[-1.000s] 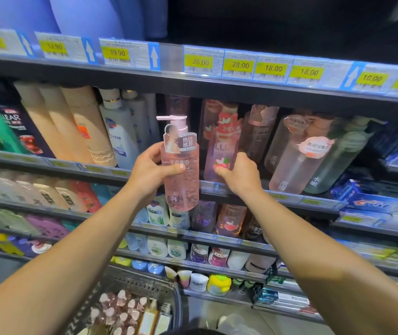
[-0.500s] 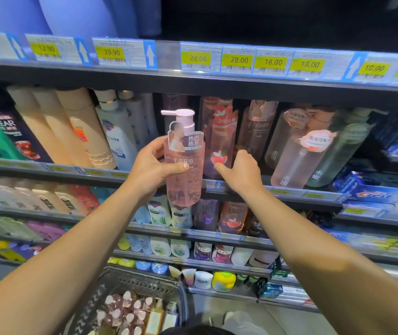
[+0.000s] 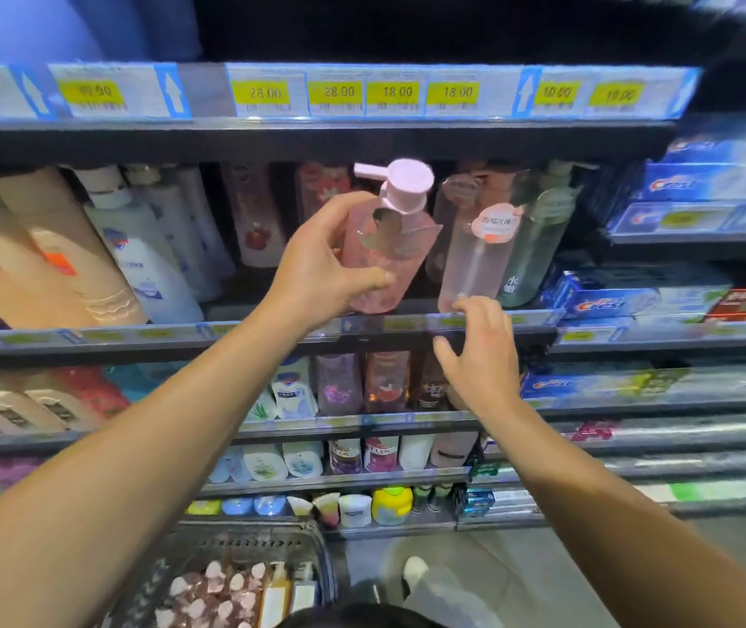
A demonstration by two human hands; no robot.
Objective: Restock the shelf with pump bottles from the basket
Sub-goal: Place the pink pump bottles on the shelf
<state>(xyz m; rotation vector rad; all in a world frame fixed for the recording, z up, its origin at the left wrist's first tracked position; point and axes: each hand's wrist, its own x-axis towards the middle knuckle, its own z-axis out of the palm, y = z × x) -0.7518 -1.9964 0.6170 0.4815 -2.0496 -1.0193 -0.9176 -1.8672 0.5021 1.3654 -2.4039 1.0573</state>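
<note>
**Pink pump bottle held at the shelf, right hand free**

I see my left hand (image 3: 321, 269) wrapped round the pink pump bottle (image 3: 389, 260), thumb across its front and the other fingers curled behind, where I cannot follow them. The bottle tilts with its pump head (image 3: 403, 181) leaning toward me and its base just over the front lip of the shelf (image 3: 271, 328); whether the base touches the shelf board I cannot tell, since my palm covers that corner. A clear collar tag hangs round the bottle's neck, its print unreadable.

My right hand (image 3: 482, 355) hovers below and to the right, fingers spread and slack, grasping nothing, in front of the shelf's price rail. Its fingertips sit near the foot of a pale pink bottle (image 3: 475, 256) standing just right of the held one; contact is unclear.

Further out, cream bottles (image 3: 45, 247) and white ones line the left of the same shelf, blurred. Toothpaste boxes (image 3: 611, 301) stack at right. The yellow price tags (image 3: 337, 92) overhead read 28.00 and 18.00; those toward the edges are smeared.

At the bottom edge the basket (image 3: 244, 541) is cut off by the frame, with pink pump tops (image 3: 208, 591) packed inside.
</note>
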